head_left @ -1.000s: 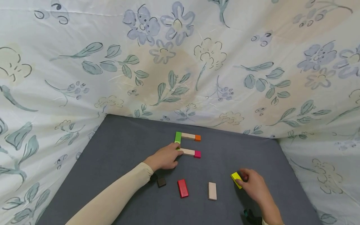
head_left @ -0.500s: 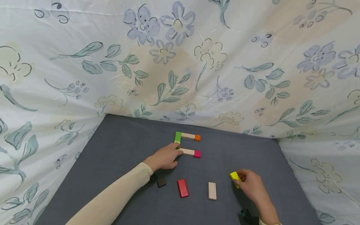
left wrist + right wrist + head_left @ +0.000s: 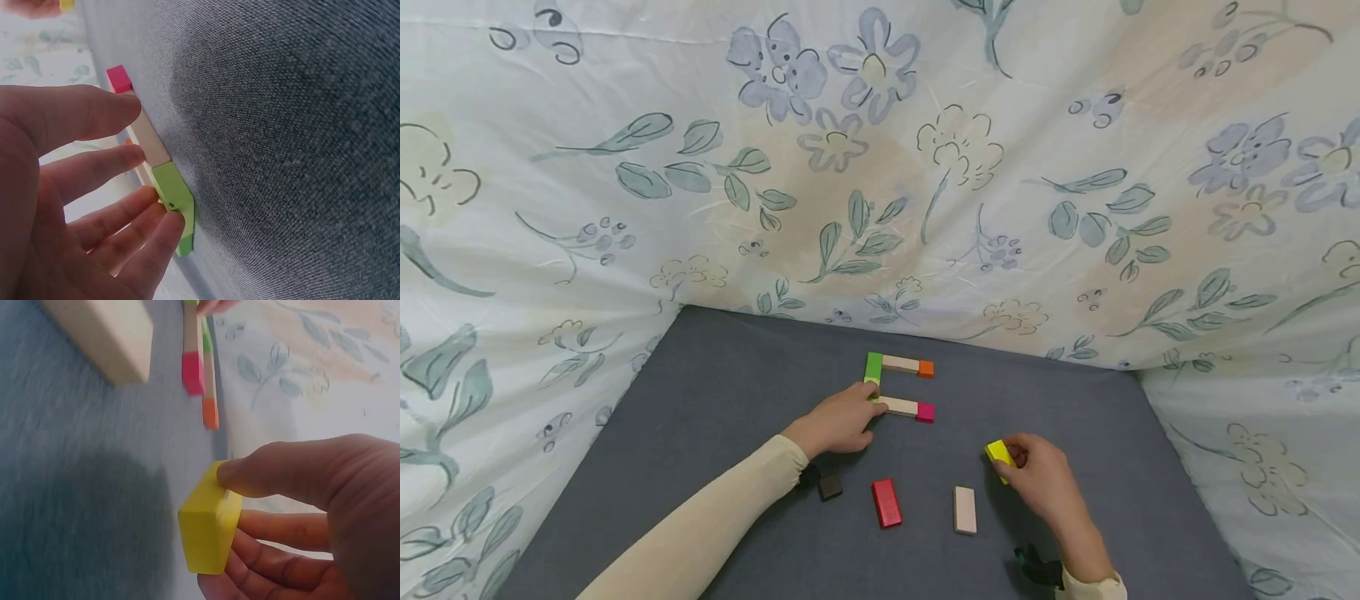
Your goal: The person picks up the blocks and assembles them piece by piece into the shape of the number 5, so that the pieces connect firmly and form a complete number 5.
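My right hand (image 3: 1041, 475) pinches a yellow block (image 3: 997, 457) between thumb and fingers, above the grey cloth. The right wrist view shows the thumb on the upper face of the yellow block (image 3: 209, 519), with fingers beneath. My left hand (image 3: 838, 417) rests at a U-shaped row of blocks; its fingertips touch the light green block (image 3: 174, 190), and the thumb lies over a pale wooden block (image 3: 147, 137). In the head view the U joins a green block (image 3: 874, 365), pale wooden blocks, an orange block (image 3: 927, 369) and a pink block (image 3: 926, 412). The left hand partly hides the light green piece.
Nearer on the cloth (image 3: 760, 350) lie a dark brown block (image 3: 831, 487), a red block (image 3: 887, 502) and a loose pale wooden block (image 3: 965, 510). A floral sheet (image 3: 880, 208) hangs behind and at both sides.
The right hand has moved left and slightly away from me, carrying the yellow block toward the U of blocks. The left hand has kept its place.
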Motion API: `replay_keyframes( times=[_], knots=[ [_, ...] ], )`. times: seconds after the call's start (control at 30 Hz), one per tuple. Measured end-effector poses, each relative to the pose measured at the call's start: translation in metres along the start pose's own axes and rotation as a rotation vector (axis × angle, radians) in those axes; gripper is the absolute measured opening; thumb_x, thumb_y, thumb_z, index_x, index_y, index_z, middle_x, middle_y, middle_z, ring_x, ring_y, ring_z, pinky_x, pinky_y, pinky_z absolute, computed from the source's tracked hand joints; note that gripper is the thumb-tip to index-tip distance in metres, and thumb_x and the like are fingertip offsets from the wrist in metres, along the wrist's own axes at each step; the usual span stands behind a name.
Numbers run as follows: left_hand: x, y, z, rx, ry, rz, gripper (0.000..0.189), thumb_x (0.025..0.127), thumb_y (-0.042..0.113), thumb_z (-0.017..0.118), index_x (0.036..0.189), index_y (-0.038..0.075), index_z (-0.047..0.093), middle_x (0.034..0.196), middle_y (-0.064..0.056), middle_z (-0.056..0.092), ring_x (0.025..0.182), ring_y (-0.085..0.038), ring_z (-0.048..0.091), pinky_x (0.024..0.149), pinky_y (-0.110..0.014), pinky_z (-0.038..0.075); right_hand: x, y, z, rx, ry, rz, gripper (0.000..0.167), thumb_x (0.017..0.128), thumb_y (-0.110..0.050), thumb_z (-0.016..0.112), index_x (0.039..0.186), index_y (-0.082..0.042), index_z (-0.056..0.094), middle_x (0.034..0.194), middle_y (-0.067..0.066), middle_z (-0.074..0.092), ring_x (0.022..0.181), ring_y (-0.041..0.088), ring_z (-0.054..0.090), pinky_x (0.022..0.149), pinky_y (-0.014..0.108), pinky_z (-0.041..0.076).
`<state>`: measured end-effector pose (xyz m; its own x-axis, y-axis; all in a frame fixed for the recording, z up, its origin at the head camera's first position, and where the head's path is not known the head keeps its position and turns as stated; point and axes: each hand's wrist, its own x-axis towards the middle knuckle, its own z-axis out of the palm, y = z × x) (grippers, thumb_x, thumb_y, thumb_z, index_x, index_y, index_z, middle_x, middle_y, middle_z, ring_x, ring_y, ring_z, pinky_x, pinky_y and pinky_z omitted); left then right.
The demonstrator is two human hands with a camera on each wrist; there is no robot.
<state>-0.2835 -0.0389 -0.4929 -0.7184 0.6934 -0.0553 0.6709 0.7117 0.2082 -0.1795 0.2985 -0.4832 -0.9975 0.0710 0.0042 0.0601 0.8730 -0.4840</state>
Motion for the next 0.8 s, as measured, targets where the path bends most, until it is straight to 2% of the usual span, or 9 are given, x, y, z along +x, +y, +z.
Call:
replay_keyframes(
  times=[0.47, 0.8],
  knots=[
    [-0.005, 0.002, -0.002, -0.013, 0.001, 0.006, 0.048, 0.102, 0.021, 0.075, 0.149, 0.013, 0.068, 0.144, -0.01, 0.055, 0.126, -0.024, 0.055, 0.097, -0.04, 0.056, 0.008, -0.037, 0.018, 0.049, 0.032, -0.059, 0.034, 0.088, -0.011, 0.088, 0.117, 0.003, 0.077, 0.1, 0.007, 0.071, 0.086, 0.022, 0.062, 0.079, 0.046, 0.057],
    [-0.006, 0.003, -0.002, -0.007, 0.007, 0.012, 0.049, 0.1, 0.022, 0.077, 0.148, 0.012, 0.068, 0.144, -0.011, 0.055, 0.125, -0.025, 0.055, 0.096, -0.04, 0.056, 0.015, -0.058, 0.039, 0.076, 0.084, -0.039, 0.033, 0.087, -0.011, 0.089, 0.114, 0.005, 0.077, 0.095, 0.008, 0.071, 0.083, 0.024, 0.062, 0.079, 0.046, 0.058]
  ],
)
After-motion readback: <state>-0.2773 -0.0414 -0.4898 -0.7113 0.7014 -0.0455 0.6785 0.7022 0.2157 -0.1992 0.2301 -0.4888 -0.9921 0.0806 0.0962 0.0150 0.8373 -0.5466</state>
